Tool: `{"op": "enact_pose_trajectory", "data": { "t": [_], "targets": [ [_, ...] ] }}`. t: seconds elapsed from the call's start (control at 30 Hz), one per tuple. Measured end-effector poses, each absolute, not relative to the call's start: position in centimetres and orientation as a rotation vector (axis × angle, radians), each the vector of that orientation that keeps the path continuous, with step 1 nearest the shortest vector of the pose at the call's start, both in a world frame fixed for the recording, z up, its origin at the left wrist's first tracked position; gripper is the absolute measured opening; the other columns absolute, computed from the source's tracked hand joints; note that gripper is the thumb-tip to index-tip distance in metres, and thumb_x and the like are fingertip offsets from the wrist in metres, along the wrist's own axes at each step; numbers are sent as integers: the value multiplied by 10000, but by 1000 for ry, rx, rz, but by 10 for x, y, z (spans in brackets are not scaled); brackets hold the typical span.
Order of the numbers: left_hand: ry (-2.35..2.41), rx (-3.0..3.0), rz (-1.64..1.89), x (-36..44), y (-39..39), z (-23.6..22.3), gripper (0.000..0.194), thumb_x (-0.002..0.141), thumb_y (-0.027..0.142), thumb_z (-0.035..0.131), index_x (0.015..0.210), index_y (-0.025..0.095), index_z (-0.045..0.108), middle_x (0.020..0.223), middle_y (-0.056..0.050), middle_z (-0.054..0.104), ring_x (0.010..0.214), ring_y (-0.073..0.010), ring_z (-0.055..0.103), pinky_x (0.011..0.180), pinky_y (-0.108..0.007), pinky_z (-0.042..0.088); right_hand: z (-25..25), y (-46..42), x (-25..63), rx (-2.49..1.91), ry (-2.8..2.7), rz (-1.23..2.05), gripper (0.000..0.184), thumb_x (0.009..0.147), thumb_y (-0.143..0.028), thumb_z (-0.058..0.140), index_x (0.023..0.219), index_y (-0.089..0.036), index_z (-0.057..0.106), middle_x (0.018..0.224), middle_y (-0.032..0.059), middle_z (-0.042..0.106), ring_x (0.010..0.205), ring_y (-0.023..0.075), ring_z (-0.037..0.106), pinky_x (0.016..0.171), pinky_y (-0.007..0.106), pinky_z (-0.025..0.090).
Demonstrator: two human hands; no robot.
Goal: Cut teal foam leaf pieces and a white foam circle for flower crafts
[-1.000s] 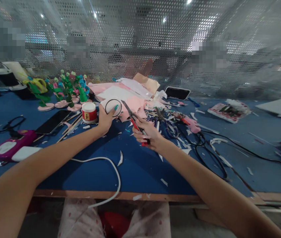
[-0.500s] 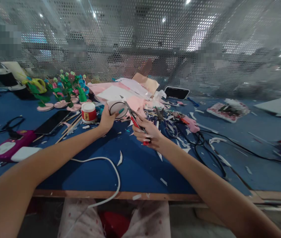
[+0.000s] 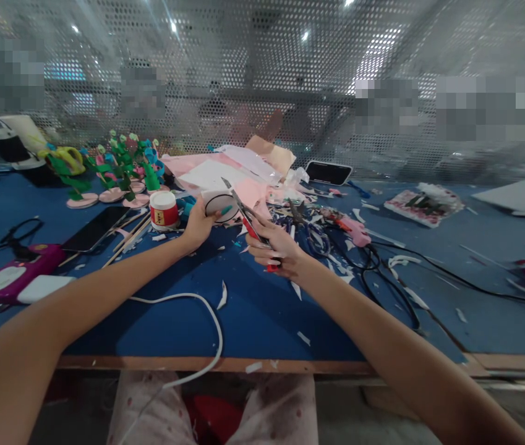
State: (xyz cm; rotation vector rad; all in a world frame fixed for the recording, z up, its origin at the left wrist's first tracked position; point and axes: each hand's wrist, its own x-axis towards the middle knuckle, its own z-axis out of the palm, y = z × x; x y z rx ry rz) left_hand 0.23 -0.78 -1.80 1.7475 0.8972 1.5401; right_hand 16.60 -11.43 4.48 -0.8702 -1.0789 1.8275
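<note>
My left hand [image 3: 200,224] is closed on a white piece of paper or foam [image 3: 213,201] marked with a black circle outline. In my right hand [image 3: 274,245] are red-handled scissors [image 3: 255,230], my fingers wrapped round the grips. Their blades point up and to the left, close to the right edge of the white piece. Whether the blades touch it I cannot tell. Beside my left hand stands a red and white tub [image 3: 164,211]. Behind both hands lie pink and white sheets [image 3: 216,175].
Several green plant-like crafts on pink discs [image 3: 83,201] stand at the left, near a phone [image 3: 96,228] and a purple power strip [image 3: 21,275]. A pink glue gun [image 3: 355,230] with a black cable lies to the right among scraps. A white cable [image 3: 206,303] crosses the table's front edge.
The view has shifted very slightly. Both hands keep nearly the same place and grip, with the scissors still beside the white piece.
</note>
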Motion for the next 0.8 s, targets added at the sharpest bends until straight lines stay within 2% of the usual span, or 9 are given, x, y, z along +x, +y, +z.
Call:
{"op": "enact_pose_trajectory", "data": {
  "t": [0.27, 0.8],
  "targets": [
    [856, 1752, 1509, 3, -17, -10, 381, 661, 162, 602, 1033, 165, 525, 1069, -75, 637, 1009, -212, 597, 972, -417, 447, 45, -115, 168, -839, -1142, 1818, 464, 965, -208, 244, 1419, -279, 181, 414, -116, 353, 234, 41, 195, 243, 101, 224],
    [791, 1817, 1383, 1, -16, -14, 431, 681, 237, 635, 1079, 155, 491, 1090, -89, 608, 1030, -224, 578, 973, -414, 437, 40, -113, 169, -794, -1152, 1821, 500, 953, -179, 246, 1432, -294, 160, 423, -112, 369, 233, 41, 218, 245, 101, 227]
  ]
}}
